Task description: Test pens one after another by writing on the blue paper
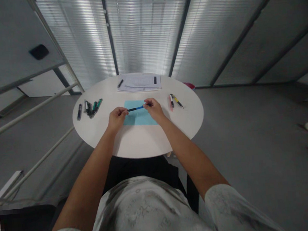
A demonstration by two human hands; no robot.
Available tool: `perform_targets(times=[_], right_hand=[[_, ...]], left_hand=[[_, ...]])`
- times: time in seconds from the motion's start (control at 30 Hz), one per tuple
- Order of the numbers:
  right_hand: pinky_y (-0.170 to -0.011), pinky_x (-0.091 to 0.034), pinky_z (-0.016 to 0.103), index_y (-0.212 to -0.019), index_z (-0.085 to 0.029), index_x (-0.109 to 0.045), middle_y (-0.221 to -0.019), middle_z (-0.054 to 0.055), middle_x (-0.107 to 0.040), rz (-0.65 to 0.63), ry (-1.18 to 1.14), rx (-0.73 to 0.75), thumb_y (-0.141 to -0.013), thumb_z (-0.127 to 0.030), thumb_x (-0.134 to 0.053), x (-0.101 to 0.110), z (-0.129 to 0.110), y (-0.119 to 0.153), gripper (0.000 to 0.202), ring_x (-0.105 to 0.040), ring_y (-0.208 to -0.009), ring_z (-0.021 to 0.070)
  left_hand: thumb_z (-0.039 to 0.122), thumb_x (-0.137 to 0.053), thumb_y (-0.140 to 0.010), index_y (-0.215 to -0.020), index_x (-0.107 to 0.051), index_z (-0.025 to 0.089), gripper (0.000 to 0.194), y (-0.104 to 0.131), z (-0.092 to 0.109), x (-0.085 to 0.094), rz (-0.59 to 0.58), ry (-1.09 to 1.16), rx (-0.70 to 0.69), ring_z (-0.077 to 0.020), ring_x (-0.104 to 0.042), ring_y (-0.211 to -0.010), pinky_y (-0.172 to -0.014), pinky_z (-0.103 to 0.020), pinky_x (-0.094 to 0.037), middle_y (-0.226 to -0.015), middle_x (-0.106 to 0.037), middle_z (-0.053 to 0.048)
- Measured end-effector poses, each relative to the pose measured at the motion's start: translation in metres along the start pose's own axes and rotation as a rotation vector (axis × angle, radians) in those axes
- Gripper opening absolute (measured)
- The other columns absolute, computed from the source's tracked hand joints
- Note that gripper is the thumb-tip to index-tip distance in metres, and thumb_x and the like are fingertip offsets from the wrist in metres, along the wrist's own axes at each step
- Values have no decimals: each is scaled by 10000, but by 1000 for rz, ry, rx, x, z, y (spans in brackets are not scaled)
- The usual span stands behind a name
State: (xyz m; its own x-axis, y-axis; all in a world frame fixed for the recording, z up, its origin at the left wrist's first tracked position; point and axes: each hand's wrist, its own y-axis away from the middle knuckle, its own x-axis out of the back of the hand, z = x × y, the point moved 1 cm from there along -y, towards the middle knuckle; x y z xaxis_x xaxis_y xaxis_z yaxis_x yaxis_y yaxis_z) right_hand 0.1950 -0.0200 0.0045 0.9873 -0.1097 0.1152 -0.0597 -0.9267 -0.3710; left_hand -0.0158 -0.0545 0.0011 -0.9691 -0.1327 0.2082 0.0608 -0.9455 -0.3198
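Note:
A slim pen [136,109], black toward the left and blue toward the right, spans the gap between my two hands. My left hand [117,118] pinches its left end with thumb and fingers. At the other end, my right hand [154,110] is closed around the pen, with a dark tip showing among the fingers. Below the pen lies a light blue sheet [140,119] on the white round table [140,142]. Whether my hands touch the sheet, I cannot tell.
Several black and green pens [92,108] lie at the table's left. A white-and-black pen [172,101] and a yellow-and-black one [178,101] lie at the right. Stacked papers [141,82] with a black pen [120,83] sit at the back. Metal rails [33,104] run along the left.

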Motion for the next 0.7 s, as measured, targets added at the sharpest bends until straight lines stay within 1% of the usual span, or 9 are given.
perform_targets(times=[0.1, 0.17, 0.2, 0.23, 0.3, 0.4, 0.47, 0.57, 0.7], right_hand=[[-583, -437, 217, -975, -251, -538, -807, -53, -581, 50, -337, -178, -706, -306, -680, 1, -4, -2, 309, -536, -661, 97], [-582, -447, 217, -972, -251, -531, -828, -37, -615, 53, -528, -282, -743, -362, -662, 3, -10, -1, 286, -558, -653, 96], [-587, -460, 227, -958, -244, -536, -848, -20, -634, 33, -596, -322, -780, -411, -629, 3, -13, 1, 261, -567, -652, 102], [-597, -477, 246, -949, -238, -546, -862, 3, -652, -15, -637, -366, -812, -465, -591, 4, -17, 3, 269, -582, -661, 116], [-606, -506, 295, -947, -235, -557, -886, 41, -679, -133, -651, -418, -850, -569, -509, 3, -24, 7, 351, -612, -690, 159], [-637, -528, 364, -980, -230, -556, -919, 79, -690, -333, -638, -446, -849, -678, -411, 2, -34, 15, 489, -640, -758, 215], [-663, -532, 396, -1003, -234, -548, -937, 85, -689, -394, -640, -430, -837, -712, -385, 1, -39, 20, 532, -644, -785, 233], [-695, -527, 428, -994, -234, -540, -948, 90, -682, -421, -584, -391, -822, -735, -382, 1, -44, 23, 553, -639, -813, 250], [-709, -514, 428, -913, -221, -544, -932, 96, -671, -347, -563, -397, -809, -750, -383, 4, -45, 22, 563, -628, -833, 258]], left_hand=[[340, -640, -729, -844, -669, 164, 212, 1, 2, 0, -34, -87, -40, -138, -556, -668, -593, -244, -409, -775, -674, -39], [348, -650, -725, -851, -673, 165, 224, 1, 2, 0, -45, -107, -58, -149, -576, -711, -636, -256, -425, -802, -683, -47], [354, -653, -724, -849, -673, 166, 226, 2, 2, 0, -49, -109, -62, -150, -579, -712, -642, -258, -426, -799, -682, -46], [360, -655, -724, -846, -673, 169, 228, 2, 2, -1, -57, -109, -66, -148, -578, -708, -640, -257, -425, -793, -679, -45], [366, -660, -721, -845, -675, 173, 229, 2, 1, -1, -87, -116, -74, -145, -572, -690, -623, -252, -417, -780, -674, -40], [357, -674, -711, -842, -679, 181, 220, 3, 0, -2, -126, -124, -76, -138, -559, -657, -601, -251, -409, -769, -673, -37], [341, -687, -702, -833, -680, 187, 203, 4, 0, -2, -133, -115, -72, -135, -554, -642, -598, -253, -411, -767, -676, -37], [315, -703, -690, -817, -680, 192, 178, 5, 2, -3, -153, -97, -61, -130, -550, -626, -596, -255, -416, -760, -678, -38], [263, -690, -688, -837, -672, 191, 166, 5, 0, -4, -166, -85, -61, -122, -557, -619, -585, -245, -419, -759, -679, -38]])
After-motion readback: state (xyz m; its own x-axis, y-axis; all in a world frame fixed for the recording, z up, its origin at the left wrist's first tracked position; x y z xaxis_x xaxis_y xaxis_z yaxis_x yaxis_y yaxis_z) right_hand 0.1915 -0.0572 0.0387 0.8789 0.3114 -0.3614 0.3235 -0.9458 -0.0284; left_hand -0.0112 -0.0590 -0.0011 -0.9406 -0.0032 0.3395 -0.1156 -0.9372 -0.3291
